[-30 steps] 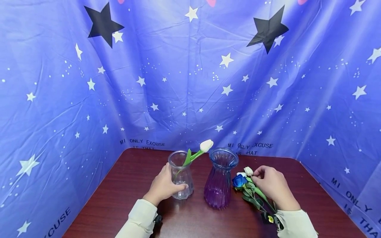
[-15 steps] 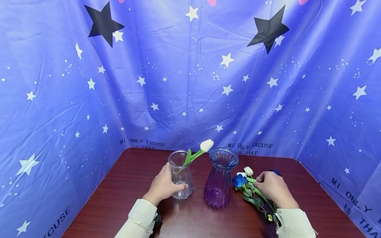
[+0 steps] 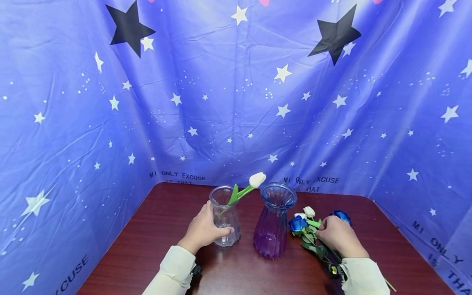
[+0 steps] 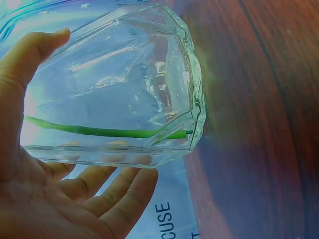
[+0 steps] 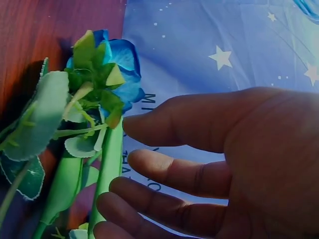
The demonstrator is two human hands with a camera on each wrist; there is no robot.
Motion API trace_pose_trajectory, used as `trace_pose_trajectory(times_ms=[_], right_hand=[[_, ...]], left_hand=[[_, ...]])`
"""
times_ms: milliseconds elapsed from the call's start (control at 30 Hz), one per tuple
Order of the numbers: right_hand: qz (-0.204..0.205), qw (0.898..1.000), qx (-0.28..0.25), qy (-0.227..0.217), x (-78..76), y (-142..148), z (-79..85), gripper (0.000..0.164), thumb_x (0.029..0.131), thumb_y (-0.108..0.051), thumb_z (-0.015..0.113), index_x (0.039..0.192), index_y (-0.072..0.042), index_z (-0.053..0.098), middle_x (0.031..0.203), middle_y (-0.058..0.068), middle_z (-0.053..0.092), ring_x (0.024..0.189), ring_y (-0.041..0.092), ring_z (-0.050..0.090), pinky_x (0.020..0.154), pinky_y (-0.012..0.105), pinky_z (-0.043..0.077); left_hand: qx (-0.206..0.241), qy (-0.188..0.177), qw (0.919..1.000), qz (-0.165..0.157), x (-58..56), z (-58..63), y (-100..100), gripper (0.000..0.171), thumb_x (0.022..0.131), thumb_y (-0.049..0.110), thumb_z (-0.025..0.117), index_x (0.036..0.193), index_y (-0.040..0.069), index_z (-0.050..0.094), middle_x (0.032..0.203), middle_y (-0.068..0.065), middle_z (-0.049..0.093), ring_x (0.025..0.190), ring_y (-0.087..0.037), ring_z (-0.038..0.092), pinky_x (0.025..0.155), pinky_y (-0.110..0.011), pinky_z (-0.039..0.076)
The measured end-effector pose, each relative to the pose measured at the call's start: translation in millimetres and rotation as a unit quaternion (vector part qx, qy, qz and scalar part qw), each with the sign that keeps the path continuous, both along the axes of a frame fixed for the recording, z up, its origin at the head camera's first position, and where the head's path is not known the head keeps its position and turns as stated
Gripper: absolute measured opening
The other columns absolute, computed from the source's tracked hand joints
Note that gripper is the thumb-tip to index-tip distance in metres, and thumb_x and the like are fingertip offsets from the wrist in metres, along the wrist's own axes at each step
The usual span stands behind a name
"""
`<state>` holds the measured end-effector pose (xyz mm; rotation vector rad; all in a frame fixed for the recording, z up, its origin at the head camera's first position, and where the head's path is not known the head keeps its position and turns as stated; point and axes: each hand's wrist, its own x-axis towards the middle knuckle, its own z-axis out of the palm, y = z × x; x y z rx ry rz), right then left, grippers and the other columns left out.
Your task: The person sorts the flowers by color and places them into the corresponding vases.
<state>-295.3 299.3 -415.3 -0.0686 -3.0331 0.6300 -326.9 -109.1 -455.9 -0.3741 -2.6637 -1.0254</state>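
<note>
My left hand grips a clear glass vase from its left side, thumb and fingers spread around the body. A white tulip leans rightward out of that vase; its green stem reaches near the bottom in the left wrist view. My right hand hovers over a bunch of flowers on the table. Its fingers are extended at a green tulip stem, the thumb tip close below a blue rose. Whether it touches the stem is unclear. Another white tulip lies in the bunch.
Between the hands stands a ribbed vase, purple below and blue at the rim. Behind the right hand lies a second blue rose. Everything sits on a dark red wooden table, enclosed by a blue star-printed cloth.
My right hand has drawn back from the white tulip's head, down along the bunch, and the blue rose behind it has come into view. The left hand and both vases have stayed put.
</note>
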Motion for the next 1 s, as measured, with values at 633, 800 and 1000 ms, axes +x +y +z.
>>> trace_pose_trajectory(times_ms=[633,800,1000], right_hand=[[0.0,1.0,0.004,0.007,-8.5,1.4,-18.9,0.031,0.075,-0.006,0.055,0.054,-0.021,0.038,0.054,-0.008,0.028,0.052,0.013,0.029,0.052,0.031,0.03],[-0.001,1.0,0.004,0.008,-8.7,3.3,-20.2,0.031,0.076,-0.005,0.054,0.055,-0.021,0.038,0.055,-0.007,0.027,0.052,0.014,0.03,0.052,0.031,0.03],[-0.017,1.0,0.011,-0.004,-9.8,8.5,-23.9,0.036,0.079,-0.009,0.064,0.055,-0.021,0.039,0.054,-0.007,0.028,0.051,0.014,0.033,0.052,0.032,0.033]], left_hand=[[0.002,-0.005,1.0,0.0,-0.9,0.4,-0.3,0.094,0.067,0.056,0.092,0.138,0.013,0.046,0.12,-0.004,0.059,0.106,-0.023,0.065,0.089,-0.047,0.056],[-0.001,-0.007,1.0,0.002,-1.3,0.3,0.5,0.094,0.067,0.056,0.091,0.138,0.014,0.046,0.12,-0.004,0.059,0.107,-0.023,0.065,0.09,-0.047,0.056],[0.004,-0.01,0.9999,0.0,-0.5,1.2,0.6,0.096,0.067,0.056,0.091,0.14,0.014,0.045,0.122,-0.005,0.059,0.109,-0.025,0.065,0.091,-0.048,0.056]])
